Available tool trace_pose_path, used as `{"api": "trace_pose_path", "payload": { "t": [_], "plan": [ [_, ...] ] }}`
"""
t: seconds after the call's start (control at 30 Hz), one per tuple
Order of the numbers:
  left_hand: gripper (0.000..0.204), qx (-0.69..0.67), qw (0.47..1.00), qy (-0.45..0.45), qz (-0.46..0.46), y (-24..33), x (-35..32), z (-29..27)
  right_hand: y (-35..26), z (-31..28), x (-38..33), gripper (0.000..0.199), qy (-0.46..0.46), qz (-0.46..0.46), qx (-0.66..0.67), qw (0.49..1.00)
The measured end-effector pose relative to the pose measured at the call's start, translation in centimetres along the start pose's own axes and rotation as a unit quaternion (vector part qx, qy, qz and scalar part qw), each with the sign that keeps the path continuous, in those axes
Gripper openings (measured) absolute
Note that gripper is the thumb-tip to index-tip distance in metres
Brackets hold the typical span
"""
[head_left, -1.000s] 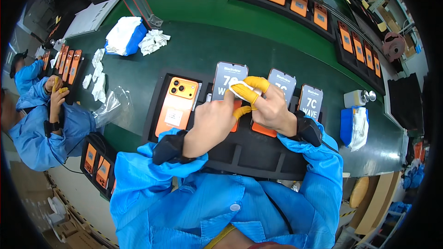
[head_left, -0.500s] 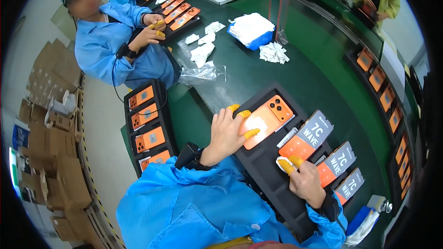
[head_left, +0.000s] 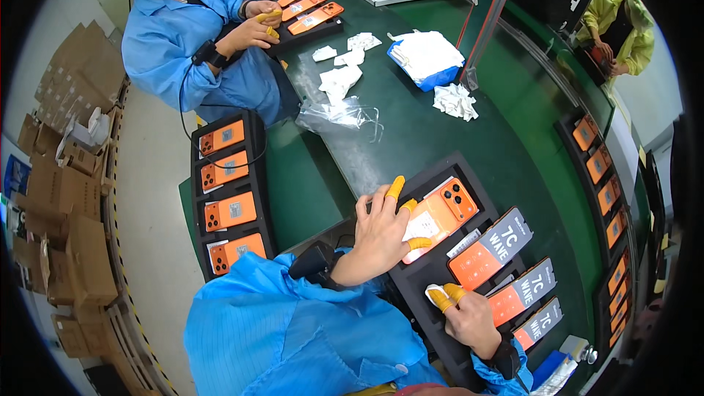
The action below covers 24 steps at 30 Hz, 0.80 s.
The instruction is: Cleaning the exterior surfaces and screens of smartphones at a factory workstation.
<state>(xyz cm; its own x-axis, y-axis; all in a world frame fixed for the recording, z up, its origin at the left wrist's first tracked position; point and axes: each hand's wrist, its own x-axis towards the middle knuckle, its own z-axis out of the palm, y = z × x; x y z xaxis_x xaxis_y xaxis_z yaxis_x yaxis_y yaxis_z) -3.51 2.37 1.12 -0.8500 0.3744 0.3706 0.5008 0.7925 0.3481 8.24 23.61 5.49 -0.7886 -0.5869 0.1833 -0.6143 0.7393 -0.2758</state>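
Note:
An orange phone (head_left: 456,205), camera side up, lies at the far end of the black tray (head_left: 416,284) before me. My left hand (head_left: 378,240), in yellow finger cots, holds it by its left side, thumb and fingertips spread at the lower end. A pale label shows on its back beside my fingers. My right hand (head_left: 469,320), also in yellow finger cots, pinches a small white cloth (head_left: 433,295) over the tray, apart from the held phone. To the right, several phones with grey-and-orange front covers, such as this covered phone (head_left: 490,249), rest along the tray.
A second tray (head_left: 265,213) of orange phones stands at left. Ahead are a blue bin (head_left: 425,62) of white wipes, crumpled wipes (head_left: 341,81) and a plastic bag (head_left: 345,116). A co-worker (head_left: 176,44) sits at the far left. A metal-topped bottle (head_left: 583,350) stands at lower right.
The whole view has shifted. My left hand stays on the orange phone, whose glare has given way to a visible pale label. My right hand, still with the cloth, has moved slightly toward me.

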Motion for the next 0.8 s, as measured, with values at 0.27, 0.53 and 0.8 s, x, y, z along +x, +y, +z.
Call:
{"api": "trace_pose_path", "payload": {
  "t": [0.27,0.53,0.8],
  "plan": [
    [0.05,-0.105,0.994,0.021,-0.006,1.0,-0.5,-0.5,-1.6,0.2,-1.2,0.048,0.009,0.043,0.039,0.998],
    [0.033,-0.22,0.971,-0.081,-0.046,0.6,0.3,-4.0,-0.5,0.5,-2.2,0.056,-0.034,0.066,0.11,0.991],
    [0.021,-0.194,0.971,0.138,0.035,1.9,1.6,-4.5,-0.2,-1.3,-2.1,0.044,0.177,0.218,0.222,0.934]
  ]
}}
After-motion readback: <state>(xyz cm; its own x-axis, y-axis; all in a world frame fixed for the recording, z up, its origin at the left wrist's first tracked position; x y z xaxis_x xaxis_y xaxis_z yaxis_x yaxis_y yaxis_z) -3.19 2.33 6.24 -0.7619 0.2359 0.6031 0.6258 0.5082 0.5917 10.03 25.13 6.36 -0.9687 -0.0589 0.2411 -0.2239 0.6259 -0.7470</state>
